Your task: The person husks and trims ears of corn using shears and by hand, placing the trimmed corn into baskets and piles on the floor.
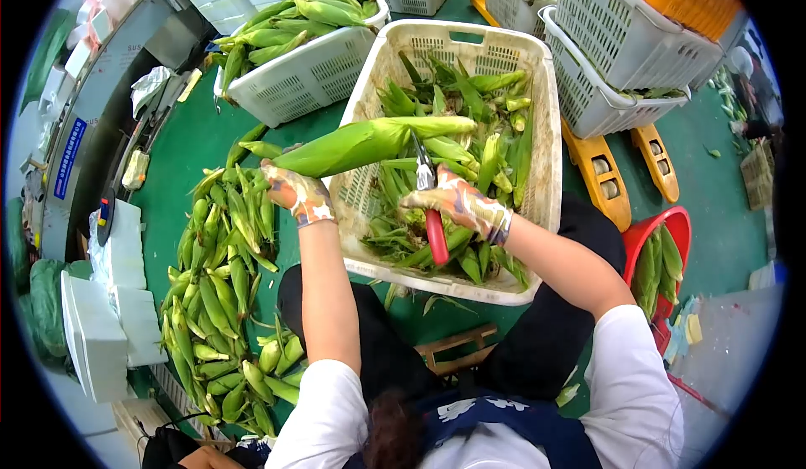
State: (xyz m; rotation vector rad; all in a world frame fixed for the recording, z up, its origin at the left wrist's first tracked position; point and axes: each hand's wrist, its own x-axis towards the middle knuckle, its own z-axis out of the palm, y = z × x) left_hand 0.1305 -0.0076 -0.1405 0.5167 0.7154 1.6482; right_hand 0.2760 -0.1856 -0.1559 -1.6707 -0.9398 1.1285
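My left hand (295, 192), in a patterned glove, is closed round the left end of a long green ear of corn (353, 146). The ear lies nearly level above a white crate (550, 158). My right hand (462, 204), gloved too, grips red-handled pruning shears (436, 235). Their metal blades point up and touch the ear near its pale right end. Inside the crate are cut stalk ends and loose green husks (478, 158). A large heap of corn ears (214, 301) covers the floor at the left.
A white crate full of corn (311, 74) stands beyond at the left. Stacked white crates (621, 41) and a yellow pallet jack (600, 175) are at the right. A red bucket (684, 234) holds corn husks. White foam boxes (96, 335) stand at the far left.
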